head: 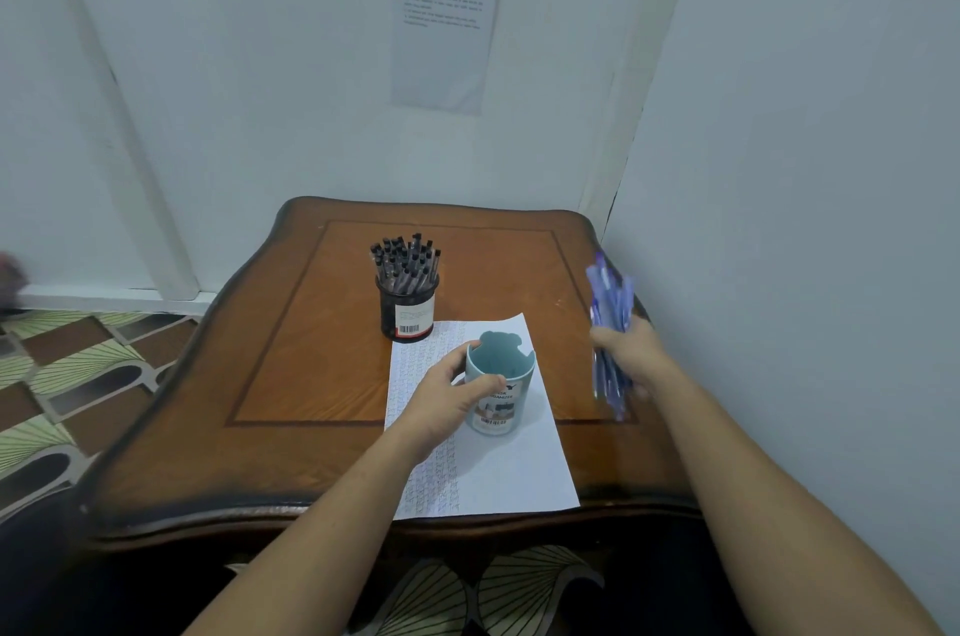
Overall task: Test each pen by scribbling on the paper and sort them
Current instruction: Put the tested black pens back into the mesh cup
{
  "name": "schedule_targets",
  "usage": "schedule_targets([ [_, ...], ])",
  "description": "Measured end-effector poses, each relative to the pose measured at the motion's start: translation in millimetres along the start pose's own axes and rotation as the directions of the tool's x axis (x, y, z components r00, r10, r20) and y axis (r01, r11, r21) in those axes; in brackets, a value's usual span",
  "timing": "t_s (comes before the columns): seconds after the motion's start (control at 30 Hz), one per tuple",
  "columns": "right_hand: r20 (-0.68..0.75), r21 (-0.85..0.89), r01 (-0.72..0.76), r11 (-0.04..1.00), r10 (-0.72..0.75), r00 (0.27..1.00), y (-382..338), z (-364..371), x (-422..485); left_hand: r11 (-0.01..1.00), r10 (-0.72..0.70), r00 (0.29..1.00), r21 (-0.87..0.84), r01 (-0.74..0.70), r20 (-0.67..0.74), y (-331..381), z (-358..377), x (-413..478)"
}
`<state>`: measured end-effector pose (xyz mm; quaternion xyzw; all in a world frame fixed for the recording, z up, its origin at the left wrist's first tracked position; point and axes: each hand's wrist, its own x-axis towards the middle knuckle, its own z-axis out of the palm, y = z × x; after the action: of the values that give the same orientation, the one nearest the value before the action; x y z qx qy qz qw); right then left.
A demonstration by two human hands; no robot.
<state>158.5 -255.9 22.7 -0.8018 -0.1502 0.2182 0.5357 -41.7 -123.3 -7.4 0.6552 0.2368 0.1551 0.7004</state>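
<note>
A white sheet of paper [524,469] lies on the wooden table [291,375], its left strip covered with scribbles. An empty light-blue pen holder [506,407] stands on the paper, and my left hand [447,401] grips its side. My right hand [631,355] holds a bundle of several blue pens [610,303] above the table's right edge; the bundle is blurred. A black pen holder [408,310] full of black-capped pens stands just behind the paper.
The table sits in a corner, with walls close behind and to the right. A printed sheet [444,27] hangs on the back wall. Patterned floor tiles [78,365] lie to the left.
</note>
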Motion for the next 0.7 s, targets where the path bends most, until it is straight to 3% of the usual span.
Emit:
schedule_targets([
  [0.1, -0.051, 0.308, 0.070, 0.949, -0.057, 0.997, -35.2, 17.1, 0.5, 1.000, 0.006, 1.000, 0.000, -0.006, -0.002, -0.1, -0.2, -0.6],
  [0.23, -0.094, 0.452, 0.181, 0.874, -0.155, 0.983, -71.4, 54.0, -12.2, 1.000, 0.012, 1.000, 0.001, -0.012, -0.002, 1.0, -0.2, -1.8],
  [0.43, -0.079, 0.310, 0.271, 0.911, -0.259, 0.963, -54.8, 98.3, -31.1, 1.000, 0.015, 1.000, 0.020, -0.015, 0.013, 1.3, -1.9, -1.3],
  [0.7, 0.040, 0.092, 0.368, 0.925, -0.373, 0.927, -34.8, 97.7, -32.6, 0.999, 0.014, 1.000, 0.036, -0.015, 0.020, -0.8, 0.8, 2.4],
])
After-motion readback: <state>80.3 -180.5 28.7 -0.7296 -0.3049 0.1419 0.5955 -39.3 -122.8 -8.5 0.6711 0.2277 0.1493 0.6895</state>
